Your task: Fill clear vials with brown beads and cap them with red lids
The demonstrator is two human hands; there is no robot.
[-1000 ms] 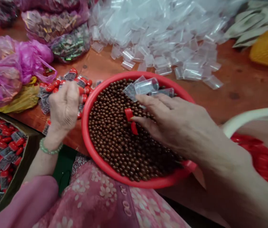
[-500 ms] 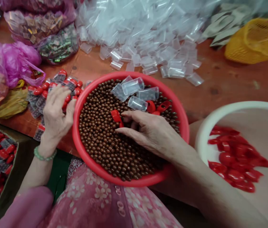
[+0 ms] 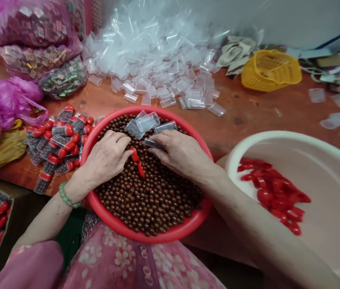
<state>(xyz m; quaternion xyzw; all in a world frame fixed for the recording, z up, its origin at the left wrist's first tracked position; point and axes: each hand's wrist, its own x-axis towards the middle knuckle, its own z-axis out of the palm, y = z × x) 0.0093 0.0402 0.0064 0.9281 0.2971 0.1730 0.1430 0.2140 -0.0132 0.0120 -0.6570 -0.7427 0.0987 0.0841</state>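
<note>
A wide red plastic basin [image 3: 146, 237] sits in front of me, filled with small round brown beads [image 3: 148, 192]. My left hand [image 3: 106, 154] lies over the beads, its fingertips at a pair of red vial caps [image 3: 136, 160]. Whether it grips them is hidden. My right hand [image 3: 182, 150] faces it from the other side, with a transparent plastic vial [image 3: 153, 143] pressed under its fingers. Several more vials [image 3: 146, 122] lie on the beads just beyond my hands.
Red-capped vials [image 3: 55, 146] lie on the orange table [image 3: 248, 114] left of the basin, with more in a cardboard box [image 3: 5, 204]. A white basin [image 3: 323, 160] of red caps stands right. Heaped transparent vials [image 3: 148, 52], pink bags [image 3: 7, 100] and a yellow basket [image 3: 269, 70] lie beyond.
My left hand has moved from the basin's left rim inward over the beads. My right hand has moved left, closer to it. The view has tilted up, showing more of the table.
</note>
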